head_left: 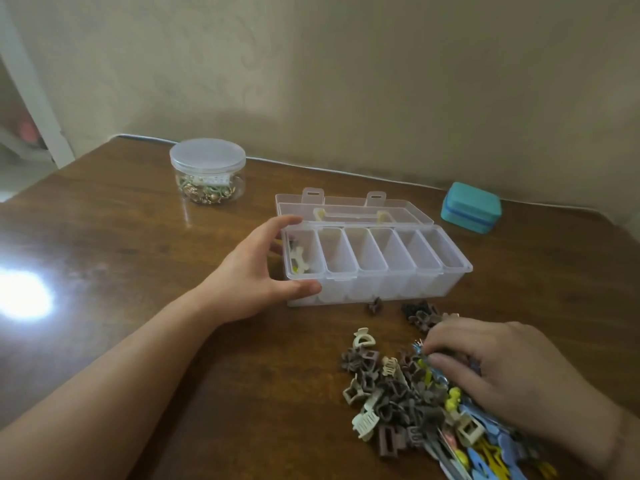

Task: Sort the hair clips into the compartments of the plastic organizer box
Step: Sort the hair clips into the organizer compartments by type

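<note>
At the left end of the plastic organizer box (398,289), the left hand (249,271) clasps the wall between thumb and fingers, evidently steadying it. Toward the tabletop's (138,237) near right corner, the right hand (502,368) rests curled fingers in the hair clip pile (391,386); a pinch cannot be confirmed. Only the leftmost compartment (313,245) holds clips (298,258).

Left hand (256,271) grips organizer box (446,284); right hand (495,368) curls its fingers (460,336).

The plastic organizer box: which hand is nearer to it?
Left. The left hand holds the left end of the organizer box; the right hand is apart from it, on the pile of hair clips in front.
</note>
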### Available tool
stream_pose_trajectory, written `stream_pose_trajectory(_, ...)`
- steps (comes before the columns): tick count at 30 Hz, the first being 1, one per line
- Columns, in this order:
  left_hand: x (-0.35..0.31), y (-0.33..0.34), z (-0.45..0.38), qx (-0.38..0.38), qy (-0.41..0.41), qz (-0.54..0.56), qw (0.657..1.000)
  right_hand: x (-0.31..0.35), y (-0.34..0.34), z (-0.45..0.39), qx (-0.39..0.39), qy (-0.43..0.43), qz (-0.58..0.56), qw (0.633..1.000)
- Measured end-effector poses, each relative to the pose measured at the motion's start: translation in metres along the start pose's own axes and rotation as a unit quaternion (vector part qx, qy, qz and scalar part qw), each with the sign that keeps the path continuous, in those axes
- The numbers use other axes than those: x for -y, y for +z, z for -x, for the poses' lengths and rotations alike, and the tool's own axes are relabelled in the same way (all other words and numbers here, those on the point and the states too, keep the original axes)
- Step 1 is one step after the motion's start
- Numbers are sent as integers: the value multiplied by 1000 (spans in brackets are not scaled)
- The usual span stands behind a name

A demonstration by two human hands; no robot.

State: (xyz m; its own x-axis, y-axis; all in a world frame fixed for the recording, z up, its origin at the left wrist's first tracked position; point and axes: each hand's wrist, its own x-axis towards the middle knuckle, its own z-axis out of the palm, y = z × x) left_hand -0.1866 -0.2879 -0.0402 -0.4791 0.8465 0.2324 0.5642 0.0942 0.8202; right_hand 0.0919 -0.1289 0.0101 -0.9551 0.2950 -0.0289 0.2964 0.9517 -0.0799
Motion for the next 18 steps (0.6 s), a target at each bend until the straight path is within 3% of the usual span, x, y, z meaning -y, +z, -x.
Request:
stream_pose_trajectory(7, 1, -1, -1, 7, -3, -1, 1000, 6, -4, -20, 18, 55, 8, 998)
stream_pose_trajectory(18, 8, -1, -1, 9, -5, -10, 1000, 9, -16, -44, 116, 10, -56, 992)
